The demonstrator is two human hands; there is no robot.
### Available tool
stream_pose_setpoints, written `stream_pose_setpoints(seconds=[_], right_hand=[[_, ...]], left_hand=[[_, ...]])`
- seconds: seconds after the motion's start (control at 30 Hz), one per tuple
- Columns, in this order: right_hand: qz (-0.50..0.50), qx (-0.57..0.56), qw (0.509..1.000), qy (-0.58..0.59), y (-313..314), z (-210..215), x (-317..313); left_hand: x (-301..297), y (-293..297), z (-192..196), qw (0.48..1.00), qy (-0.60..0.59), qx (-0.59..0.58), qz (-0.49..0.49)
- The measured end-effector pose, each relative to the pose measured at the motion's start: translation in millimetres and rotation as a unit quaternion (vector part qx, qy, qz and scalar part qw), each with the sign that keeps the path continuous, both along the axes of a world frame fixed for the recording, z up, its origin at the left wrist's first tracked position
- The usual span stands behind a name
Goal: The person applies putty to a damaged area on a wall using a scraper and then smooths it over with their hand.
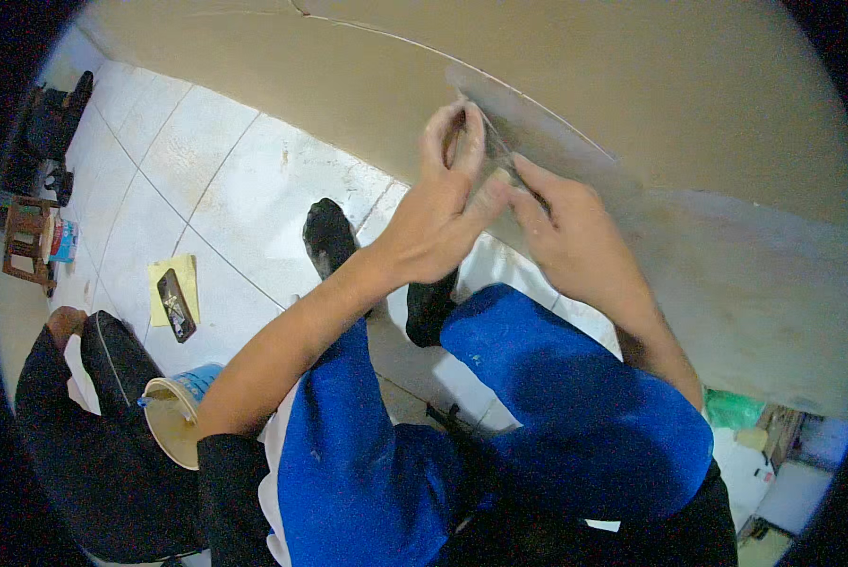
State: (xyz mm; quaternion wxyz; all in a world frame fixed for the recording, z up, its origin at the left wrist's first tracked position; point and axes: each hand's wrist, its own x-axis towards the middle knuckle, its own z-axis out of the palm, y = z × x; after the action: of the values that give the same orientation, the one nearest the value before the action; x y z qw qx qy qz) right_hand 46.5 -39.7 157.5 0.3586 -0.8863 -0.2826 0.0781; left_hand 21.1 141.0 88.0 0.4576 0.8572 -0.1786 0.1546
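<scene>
Both of my hands are close to the beige wall [367, 104], low down near the floor. Between them is a thin, greyish flat piece [496, 142] with a straight edge; its exact kind is unclear. My left hand [447, 198] is closed, fingers pinched at the upper end of that piece. My right hand [580, 231] grips its lower end, thumb and fingers pressed together. Pale residue shows on the fingers. Behind the hands, a smoother grey patch [547, 132] lies on the wall under a thin pale curved line [499, 80].
My blue-trousered legs [575, 369] are bent on the white tiled floor [225, 189]. A bucket [171, 425] stands at left beside another person's dark-clothed leg [112, 463]. A phone [176, 305] lies on yellow paper [189, 274]. Farther off are a wooden stool [27, 241] and a tub [63, 241].
</scene>
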Motion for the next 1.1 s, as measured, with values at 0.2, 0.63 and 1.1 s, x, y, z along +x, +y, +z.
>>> stream_pose_setpoints(seconds=[0.2,0.63,1.1], right_hand=[[-0.036,0.035,0.999,0.020,-6.1,-4.6,-15.8],[-0.006,0.040,0.999,0.014,10.7,4.6,-9.2],[-0.056,-0.081,0.990,0.098,-19.7,23.4,-16.4]], left_hand=[[-2.0,-15.4,-10.6,0.999,-0.004,-0.046,-0.015],[-6.7,3.3,7.4,0.999,0.029,-0.022,0.010],[-7.6,-31.0,-4.0,0.999,-0.019,-0.031,-0.017]])
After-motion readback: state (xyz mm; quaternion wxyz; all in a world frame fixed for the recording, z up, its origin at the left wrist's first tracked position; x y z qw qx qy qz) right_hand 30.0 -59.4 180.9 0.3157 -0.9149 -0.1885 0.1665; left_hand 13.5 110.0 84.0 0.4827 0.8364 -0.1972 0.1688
